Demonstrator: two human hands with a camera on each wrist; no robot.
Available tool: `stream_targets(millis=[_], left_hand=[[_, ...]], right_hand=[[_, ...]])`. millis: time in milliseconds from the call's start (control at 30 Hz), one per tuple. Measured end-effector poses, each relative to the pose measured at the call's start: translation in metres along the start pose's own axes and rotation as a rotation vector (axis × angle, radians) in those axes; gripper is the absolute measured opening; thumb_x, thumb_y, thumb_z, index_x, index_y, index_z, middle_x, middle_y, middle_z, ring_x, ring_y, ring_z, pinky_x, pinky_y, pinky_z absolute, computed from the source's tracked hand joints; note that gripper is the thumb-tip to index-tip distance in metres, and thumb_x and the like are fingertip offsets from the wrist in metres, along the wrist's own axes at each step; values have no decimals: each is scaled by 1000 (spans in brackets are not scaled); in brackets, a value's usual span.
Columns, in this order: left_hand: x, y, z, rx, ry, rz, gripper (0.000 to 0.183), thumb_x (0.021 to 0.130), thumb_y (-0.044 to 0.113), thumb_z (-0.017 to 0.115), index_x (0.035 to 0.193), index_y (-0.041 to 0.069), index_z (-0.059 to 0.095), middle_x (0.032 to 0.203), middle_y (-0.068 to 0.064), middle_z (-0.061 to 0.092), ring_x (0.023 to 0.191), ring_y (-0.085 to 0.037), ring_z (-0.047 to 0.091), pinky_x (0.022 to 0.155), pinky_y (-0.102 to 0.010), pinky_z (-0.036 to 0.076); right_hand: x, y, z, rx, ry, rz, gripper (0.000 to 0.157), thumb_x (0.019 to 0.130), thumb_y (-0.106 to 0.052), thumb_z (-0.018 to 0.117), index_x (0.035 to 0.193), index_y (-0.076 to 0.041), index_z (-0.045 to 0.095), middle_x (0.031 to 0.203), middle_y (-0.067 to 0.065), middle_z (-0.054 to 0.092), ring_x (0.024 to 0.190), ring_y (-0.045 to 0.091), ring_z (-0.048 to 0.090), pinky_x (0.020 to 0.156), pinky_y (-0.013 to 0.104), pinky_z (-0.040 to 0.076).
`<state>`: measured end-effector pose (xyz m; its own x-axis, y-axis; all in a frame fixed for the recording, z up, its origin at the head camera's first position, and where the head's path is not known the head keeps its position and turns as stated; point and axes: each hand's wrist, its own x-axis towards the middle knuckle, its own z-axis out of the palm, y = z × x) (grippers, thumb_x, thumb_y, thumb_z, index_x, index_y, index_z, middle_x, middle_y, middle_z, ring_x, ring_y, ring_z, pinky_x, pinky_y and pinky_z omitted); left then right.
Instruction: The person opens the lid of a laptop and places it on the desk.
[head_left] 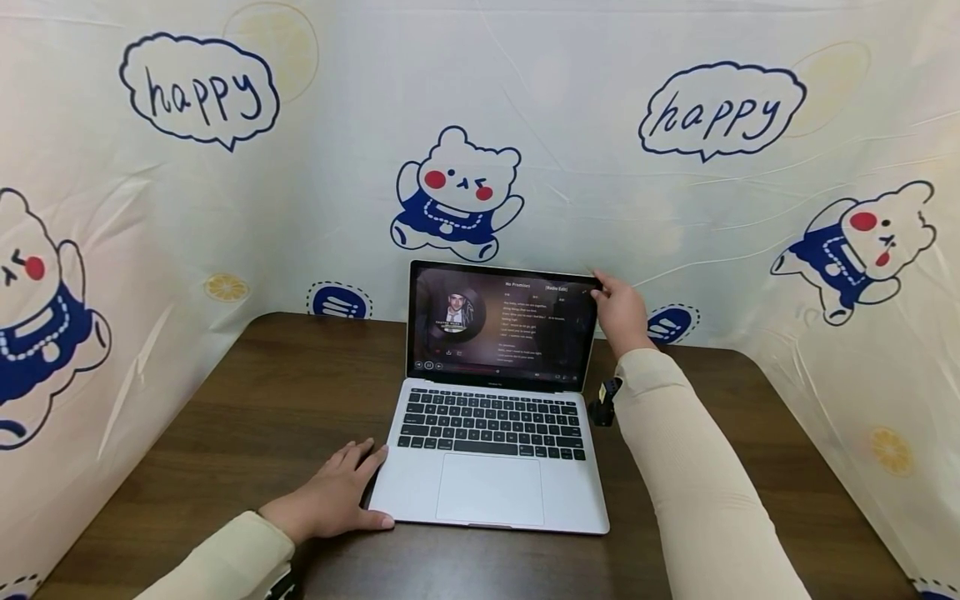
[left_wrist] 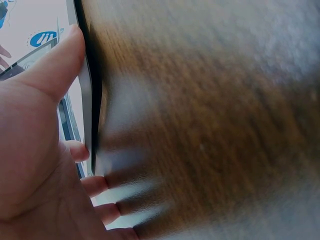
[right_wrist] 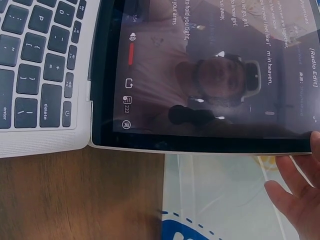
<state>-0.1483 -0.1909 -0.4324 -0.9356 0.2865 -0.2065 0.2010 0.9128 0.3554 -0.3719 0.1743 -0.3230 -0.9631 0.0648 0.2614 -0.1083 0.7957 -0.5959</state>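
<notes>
An opened silver laptop [head_left: 491, 483] sits on the wooden table, its lit screen [head_left: 540, 325] showing a music player with lyrics and a round cover picture. At its front left corner rests my left hand [head_left: 330, 496], fingers spread. The thumb touches the front edge and the index finger the left side; the other fingertips come down on the table beside it, as the left wrist view shows. My right hand [head_left: 622, 312] pinches the screen's upper right corner, thumb at the front and fingers reaching behind the lid. Those fingers are partly hidden in the right wrist view.
The dark wooden table [head_left: 300, 400] runs back to a pale cloth curtain [head_left: 585, 200] with bear drawings, which also hangs along both sides. A small black device [head_left: 604, 402] is strapped at the right wrist, close to the laptop's right edge.
</notes>
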Motion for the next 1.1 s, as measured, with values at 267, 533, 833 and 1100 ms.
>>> stream_targets(millis=[267,533,833,1100], left_hand=[[1,-2,1,8,2,-1,99,63,65,65,136,4,36,138,-23,29,126,-47,23,98,-58,23],[2,-3,2,8,5,1,100,63,66,64,136,5,35,138,-23,28,126,-47,22,98,-57,23],[2,-2,1,1,-2,-5,100,63,66,65,136,5,36,139,-23,28,126,-46,22,97,-58,24],[3,-4,3,5,-5,-9,101,62,67,63,137,6,35,139,-23,28,126,-46,22,97,-58,24]], right_hand=[[-3,-2,-1,6,-11,-14,41,94,-18,47,135,-20,42,119,13,56,79,25,50,60,33,35],[-2,-3,0,16,-22,3,42,95,-19,46,136,-22,41,120,11,55,62,23,43,53,31,33],[1,-2,2,5,-23,-5,42,94,-17,47,136,-20,41,126,11,52,80,25,50,59,32,36],[4,0,3,-2,-26,1,43,94,-16,47,136,-21,40,127,11,51,89,26,52,63,34,38]])
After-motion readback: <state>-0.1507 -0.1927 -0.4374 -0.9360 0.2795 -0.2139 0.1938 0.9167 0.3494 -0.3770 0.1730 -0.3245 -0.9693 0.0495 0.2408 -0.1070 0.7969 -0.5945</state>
